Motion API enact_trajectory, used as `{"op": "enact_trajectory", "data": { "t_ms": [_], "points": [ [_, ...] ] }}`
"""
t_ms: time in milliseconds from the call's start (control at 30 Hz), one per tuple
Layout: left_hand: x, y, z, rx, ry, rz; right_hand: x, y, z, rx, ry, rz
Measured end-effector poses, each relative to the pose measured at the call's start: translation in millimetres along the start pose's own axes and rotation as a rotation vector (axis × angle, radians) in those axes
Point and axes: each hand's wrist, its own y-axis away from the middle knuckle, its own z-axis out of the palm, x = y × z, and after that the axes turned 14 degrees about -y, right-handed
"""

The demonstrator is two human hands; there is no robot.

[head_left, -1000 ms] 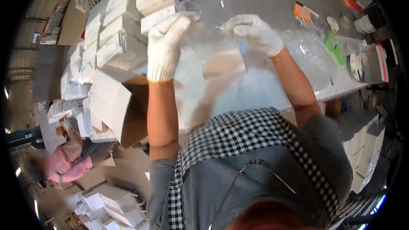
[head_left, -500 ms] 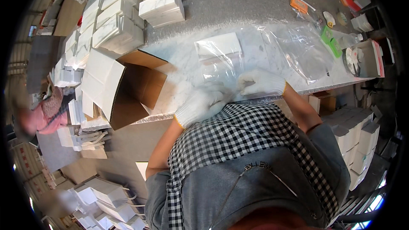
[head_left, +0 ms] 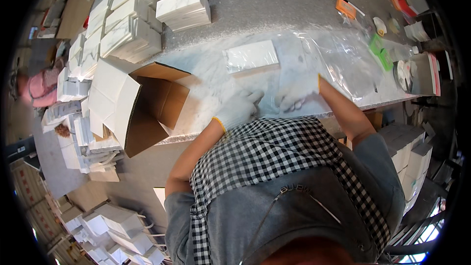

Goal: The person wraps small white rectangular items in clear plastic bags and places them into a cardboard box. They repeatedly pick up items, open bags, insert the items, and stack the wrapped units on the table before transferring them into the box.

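Note:
In front of me a short stack of white, grey-veined tiles point(head_left: 252, 58) lies on the worktable, with shiny clear film over it. Clear film point(head_left: 268, 102) also stretches from the stack toward the table's near edge, between my hands. My left hand point(head_left: 239, 107), in a white knitted glove, is at the film's left side with its fingers curled; what they pinch, if anything, is hidden. My right hand point(head_left: 298, 94), gloved the same way, rests over the film's right side, fingers pointing down and slightly apart, a little blurred.
An open cardboard box point(head_left: 152, 100), white outside and brown inside, lies on its side at left. Tall tile stacks point(head_left: 130, 34) stand behind it. Clear plastic bags point(head_left: 343, 64) are spread at right, near a green object point(head_left: 380, 53) and an orange box point(head_left: 346, 8). Someone in pink point(head_left: 41, 88) is far left.
My hands have drawn apart slightly. My right hand has turned from a pinch to fingers pointing down. The film on the tile stack looks flatter and tighter.

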Motion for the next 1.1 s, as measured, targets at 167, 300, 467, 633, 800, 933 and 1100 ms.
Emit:
{"op": "enact_trajectory", "data": {
  "t_ms": [167, 300, 467, 633, 800, 933, 1100],
  "points": [
    [-23, -15, 18, -0.240, 0.012, -0.050, -62, -8, -93, 0.456, 0.266, -0.331],
    [-20, -17, 12, -0.137, 0.190, -0.144, -139, -50, -134, 0.944, 0.550, -0.592],
    [-20, -24, 6, -0.164, 0.300, -0.162, -206, -129, -188, 1.087, 0.900, -0.673],
    [-22, -26, 11, -0.336, 0.290, -0.217, -231, -175, -204, 0.970, 0.939, -0.507],
    [-34, -24, 38, -0.071, 0.442, -0.103, -224, -174, -198, 1.044, 0.962, -0.642],
    [-46, -26, 48, 0.008, 0.408, -0.033, -204, -174, -194, 1.160, 1.011, -0.882],
    [-23, -24, 9, -0.365, 0.113, -0.104, -162, -106, -134, 0.937, 0.630, -0.665]
  ]
}}
